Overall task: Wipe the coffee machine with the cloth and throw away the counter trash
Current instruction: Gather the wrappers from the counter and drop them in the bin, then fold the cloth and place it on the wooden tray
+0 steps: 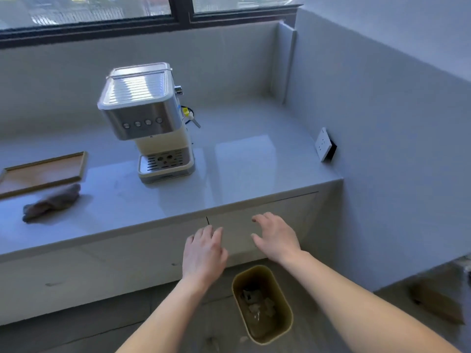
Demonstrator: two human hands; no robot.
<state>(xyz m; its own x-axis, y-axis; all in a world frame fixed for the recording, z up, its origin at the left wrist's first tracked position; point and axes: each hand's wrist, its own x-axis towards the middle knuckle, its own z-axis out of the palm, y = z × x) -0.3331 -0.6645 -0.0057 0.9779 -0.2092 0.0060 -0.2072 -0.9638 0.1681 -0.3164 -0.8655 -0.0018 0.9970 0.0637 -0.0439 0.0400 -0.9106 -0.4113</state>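
Observation:
A silver and cream coffee machine (147, 118) stands on the pale counter (242, 164). A crumpled grey-brown cloth (52, 202) lies on the counter at the left, near the front edge. On the floor below the counter sits an olive bin (262, 303) with crumpled trash (257, 304) inside. My left hand (204, 253) and my right hand (276, 236) hover side by side in front of the counter's edge, above the bin. Both are open, fingers apart, holding nothing.
A wooden tray (43, 171) lies on the counter behind the cloth. A white wall socket (323, 143) sticks out from the right wall. White cabinet fronts run under the counter. A brown cardboard box (435, 300) sits on the floor at the right.

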